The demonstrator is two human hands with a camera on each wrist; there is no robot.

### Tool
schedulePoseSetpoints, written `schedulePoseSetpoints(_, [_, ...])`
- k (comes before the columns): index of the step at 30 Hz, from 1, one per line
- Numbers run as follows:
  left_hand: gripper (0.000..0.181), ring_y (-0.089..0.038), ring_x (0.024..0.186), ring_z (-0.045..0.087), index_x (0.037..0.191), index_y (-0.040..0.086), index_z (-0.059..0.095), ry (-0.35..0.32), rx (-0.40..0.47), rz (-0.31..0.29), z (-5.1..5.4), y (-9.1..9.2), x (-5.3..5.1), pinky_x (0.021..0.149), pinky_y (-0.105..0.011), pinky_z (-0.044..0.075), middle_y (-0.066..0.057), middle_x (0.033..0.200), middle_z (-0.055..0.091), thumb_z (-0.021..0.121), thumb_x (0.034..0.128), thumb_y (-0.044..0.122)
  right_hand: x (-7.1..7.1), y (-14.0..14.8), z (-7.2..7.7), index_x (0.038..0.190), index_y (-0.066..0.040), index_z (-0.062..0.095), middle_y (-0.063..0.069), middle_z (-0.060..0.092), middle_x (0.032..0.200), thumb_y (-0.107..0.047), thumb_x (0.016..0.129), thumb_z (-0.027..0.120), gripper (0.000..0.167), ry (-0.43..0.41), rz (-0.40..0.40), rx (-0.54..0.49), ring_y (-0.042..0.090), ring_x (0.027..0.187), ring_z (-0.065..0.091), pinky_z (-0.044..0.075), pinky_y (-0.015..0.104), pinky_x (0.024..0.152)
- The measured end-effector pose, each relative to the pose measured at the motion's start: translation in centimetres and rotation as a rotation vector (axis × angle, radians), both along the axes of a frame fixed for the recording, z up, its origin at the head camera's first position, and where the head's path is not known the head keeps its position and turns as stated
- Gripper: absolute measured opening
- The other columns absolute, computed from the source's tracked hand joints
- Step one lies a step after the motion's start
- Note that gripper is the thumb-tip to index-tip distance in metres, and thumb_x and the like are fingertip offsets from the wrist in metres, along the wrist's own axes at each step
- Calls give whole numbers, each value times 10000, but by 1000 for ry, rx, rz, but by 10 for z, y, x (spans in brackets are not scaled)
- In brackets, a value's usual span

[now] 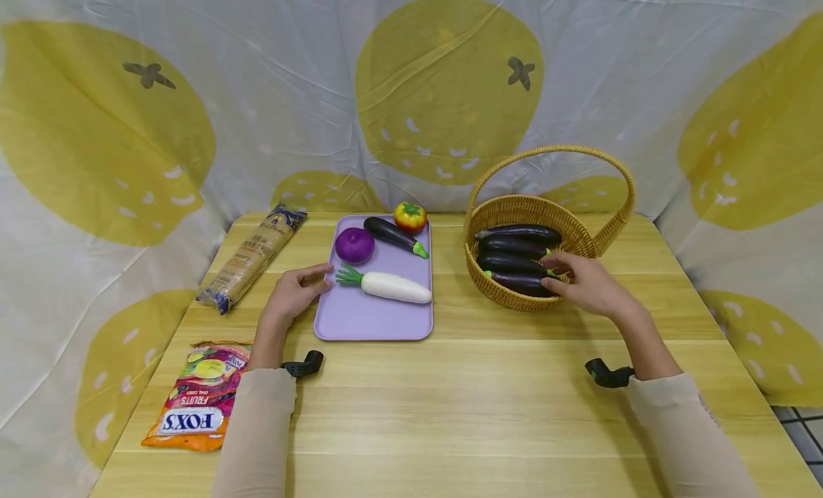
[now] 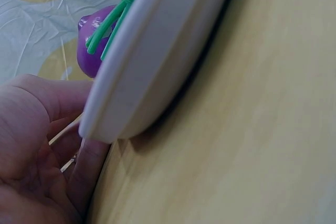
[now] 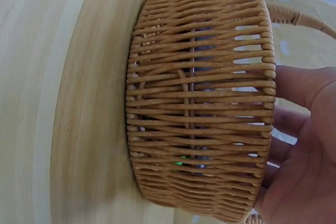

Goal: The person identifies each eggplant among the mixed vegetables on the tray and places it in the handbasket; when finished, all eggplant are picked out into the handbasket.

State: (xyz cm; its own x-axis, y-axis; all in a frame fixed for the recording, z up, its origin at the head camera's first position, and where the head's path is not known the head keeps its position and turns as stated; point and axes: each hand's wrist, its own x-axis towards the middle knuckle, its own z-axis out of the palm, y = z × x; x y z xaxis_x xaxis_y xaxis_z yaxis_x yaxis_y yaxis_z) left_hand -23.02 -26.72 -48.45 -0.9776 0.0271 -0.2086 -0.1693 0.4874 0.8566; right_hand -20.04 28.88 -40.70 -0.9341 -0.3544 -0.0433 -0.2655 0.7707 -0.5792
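Note:
My left hand (image 1: 297,292) is at the left edge of a lilac tray (image 1: 373,325), its thumb and fingertips touching the rim. On the tray lie a white radish (image 1: 395,288) with green leaves, a round purple vegetable (image 1: 355,246), an eggplant (image 1: 389,233) and a red-yellow tomato-like fruit (image 1: 410,217). Over the right rim of a wicker basket (image 1: 511,299), my right hand (image 1: 588,284) reaches in, thumb and fingers apart at the ends of the nearer eggplants (image 1: 514,262). Several eggplants lie side by side there. The basket wall (image 3: 205,98) hides the fingertips in the right wrist view.
A packet of noodles (image 1: 253,259) lies at the back left of the wooden table (image 1: 463,405). Nearer the front left is a bag of Fox's fruit candy (image 1: 201,398). The basket's tall handle (image 1: 553,150) arches above it. A fruit-patterned cloth (image 1: 289,83) hangs behind.

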Motion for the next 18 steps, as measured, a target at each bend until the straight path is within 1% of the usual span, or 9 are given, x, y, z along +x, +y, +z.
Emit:
schedulePoseSetpoints(5, [418, -240, 1268, 585, 1415, 205, 653, 0, -8, -4, 1, 1, 1, 809, -140, 541, -57, 1553, 534, 688, 1007, 291, 2, -4, 0, 1424, -12, 563, 228, 634, 1373, -312, 1042, 626, 489, 16, -41, -58, 428, 1221, 619, 515, 598, 998])
schedulePoseSetpoints(9, [418, -240, 1256, 587, 1417, 206, 652, 1, -10, -3, 1, 1, 1, 808, -143, 539, -67, 1550, 537, 685, 1010, 290, 2, -10, -2, 1407, -34, 579, 201, 664, 1332, -344, 1038, 628, 484, 42, -63, -99, 376, 1188, 643, 530, 568, 992])
schedulePoseSetpoints(14, [420, -238, 1245, 588, 1418, 210, 651, -3, -8, 0, 1, 0, 1, 804, -147, 539, -74, 1551, 534, 686, 1008, 294, 0, -21, 0, 1405, -60, 577, 180, 665, 1322, -360, 1044, 615, 470, 71, -63, -161, 331, 1175, 639, 517, 548, 1011])
schedulePoseSetpoints(18, [419, -231, 1237, 595, 1415, 213, 654, -4, -5, -2, 1, 0, 1, 806, -151, 542, -63, 1551, 536, 688, 1007, 301, 0, -33, 3, 1415, -100, 576, 170, 655, 1336, -374, 1050, 603, 457, 88, -62, -208, 300, 1159, 643, 517, 517, 994])
